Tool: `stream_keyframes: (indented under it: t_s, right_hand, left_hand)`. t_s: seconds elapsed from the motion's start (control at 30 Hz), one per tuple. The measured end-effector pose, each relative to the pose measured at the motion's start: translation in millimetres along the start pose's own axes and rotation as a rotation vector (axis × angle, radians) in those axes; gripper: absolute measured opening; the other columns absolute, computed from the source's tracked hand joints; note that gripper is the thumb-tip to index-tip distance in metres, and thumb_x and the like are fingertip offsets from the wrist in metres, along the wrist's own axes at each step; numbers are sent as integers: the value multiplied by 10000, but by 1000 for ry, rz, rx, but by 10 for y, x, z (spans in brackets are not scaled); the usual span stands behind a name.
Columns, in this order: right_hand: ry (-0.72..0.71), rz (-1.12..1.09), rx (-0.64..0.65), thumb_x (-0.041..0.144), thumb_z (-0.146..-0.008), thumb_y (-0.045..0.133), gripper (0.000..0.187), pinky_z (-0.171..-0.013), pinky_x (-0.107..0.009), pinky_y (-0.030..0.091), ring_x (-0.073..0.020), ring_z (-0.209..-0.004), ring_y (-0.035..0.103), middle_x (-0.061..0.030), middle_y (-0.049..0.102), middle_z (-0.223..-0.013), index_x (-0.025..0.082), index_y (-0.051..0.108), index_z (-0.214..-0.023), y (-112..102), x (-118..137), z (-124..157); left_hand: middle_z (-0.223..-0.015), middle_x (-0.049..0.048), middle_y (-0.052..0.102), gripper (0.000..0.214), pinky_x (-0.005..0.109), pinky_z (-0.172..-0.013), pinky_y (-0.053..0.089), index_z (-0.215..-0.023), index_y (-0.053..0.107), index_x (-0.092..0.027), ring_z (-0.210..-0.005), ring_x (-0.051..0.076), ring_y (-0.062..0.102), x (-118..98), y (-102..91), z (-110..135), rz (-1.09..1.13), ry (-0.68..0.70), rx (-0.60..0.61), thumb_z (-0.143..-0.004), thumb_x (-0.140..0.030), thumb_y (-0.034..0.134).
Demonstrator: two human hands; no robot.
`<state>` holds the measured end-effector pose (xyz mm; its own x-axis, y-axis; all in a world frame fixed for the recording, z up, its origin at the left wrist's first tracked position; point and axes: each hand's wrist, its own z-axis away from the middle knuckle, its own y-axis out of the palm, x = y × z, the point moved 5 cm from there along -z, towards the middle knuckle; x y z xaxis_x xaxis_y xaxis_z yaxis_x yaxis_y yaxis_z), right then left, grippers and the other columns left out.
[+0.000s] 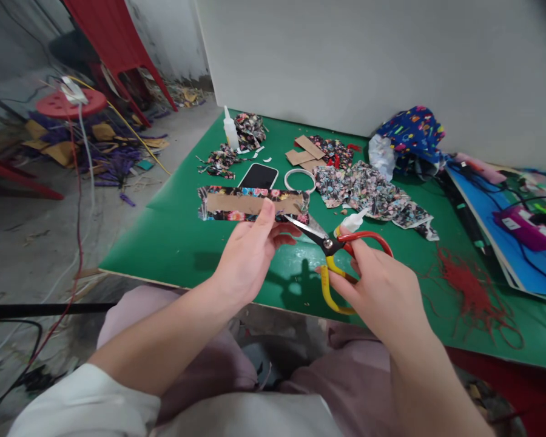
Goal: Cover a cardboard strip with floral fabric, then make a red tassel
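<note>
My left hand [250, 252] pinches a flat strip of brown cardboard [234, 204] whose edges are wrapped in dark floral fabric, thumb on top and fingers below. In my right hand [375, 276] is a pair of scissors [328, 244] with one red and one yellow handle. Their blades are parted, and the tips lie at the strip's right part, near my left thumb; whether fabric is between them I cannot tell. Just beyond my right hand is a small white glue bottle [351, 223]. A phone [259, 176] and a white tape ring [299, 180] lie behind the strip.
On the green table [164, 243] stands another glue bottle [230, 130] by floral scraps [250, 129]. Cardboard pieces [306, 153] and crumpled floral fabric [368, 191] lie farther back. Red threads [475, 294], a blue folder [505, 224] and a purple item [525, 226] occupy the right side.
</note>
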<state>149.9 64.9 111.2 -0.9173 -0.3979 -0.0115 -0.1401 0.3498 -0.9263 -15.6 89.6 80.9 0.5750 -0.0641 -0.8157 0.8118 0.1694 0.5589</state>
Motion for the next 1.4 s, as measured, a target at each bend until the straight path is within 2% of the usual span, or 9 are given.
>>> stream_keyframes:
  t_s: [0.2,0.43,0.63,0.97,1.4]
  right_hand:
    - [6,41,-29,535,-762,492,420,-448,-228,260,-132,-489,525,14,552,-523,150,592,-894,-18,15,-8]
    - [-19,114,-65,524,-780,463,405,-452,-226,243,-124,-468,497,5,532,-496,142,591,-828,-35,41,1]
    - [-16,101,-32,508,-784,468,366,-456,-228,232,-123,-468,495,13,524,-490,160,575,-823,-16,40,11]
    - [3,-24,85,520,-775,487,361,-460,-222,252,-116,-482,516,24,548,-538,168,550,-816,35,9,19]
    - [1,-7,85,496,-789,480,335,-443,-222,226,-112,-438,495,33,548,-508,175,557,-845,41,-3,33]
  left_hand:
    - [-804,3,652,204,233,-631,457,-830,630,-192,-686,109,592,12,22,8,63,-29,47,-820,-371,532]
    - [-800,18,657,228,229,-625,461,-841,633,-163,-688,113,605,22,22,-3,85,-58,41,-803,-377,562]
    - [-755,13,662,242,231,-617,464,-814,634,-161,-667,116,604,30,-2,-13,53,-67,10,-787,-394,576]
    - [-791,0,668,188,209,-634,468,-817,642,-174,-709,96,612,32,19,-19,90,-52,56,-813,-343,558]
    - [-741,2,652,186,230,-628,462,-795,643,-188,-665,112,594,15,24,-5,35,-35,28,-822,-332,529]
